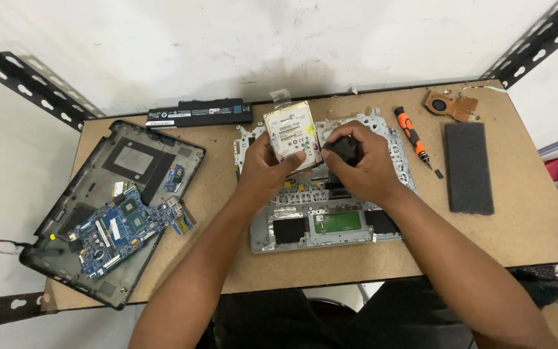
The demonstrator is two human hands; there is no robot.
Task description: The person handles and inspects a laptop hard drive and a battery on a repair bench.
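My left hand (267,167) grips a silver hard drive (290,131) with a white label, holding it tilted above the upper part of an opened laptop palmrest frame (330,223). My right hand (366,161) is closed on a small black part (341,150) right beside the drive's right edge. Both hands hover over the silver frame, which lies in the middle of the brown table and shows a green board in its lower section.
A black laptop base (134,158) with a blue motherboard (124,226) lies at left. A black battery (199,113) sits at the back. An orange screwdriver (411,134), a copper fan assembly (450,105) and a dark foam pad (468,167) lie at right.
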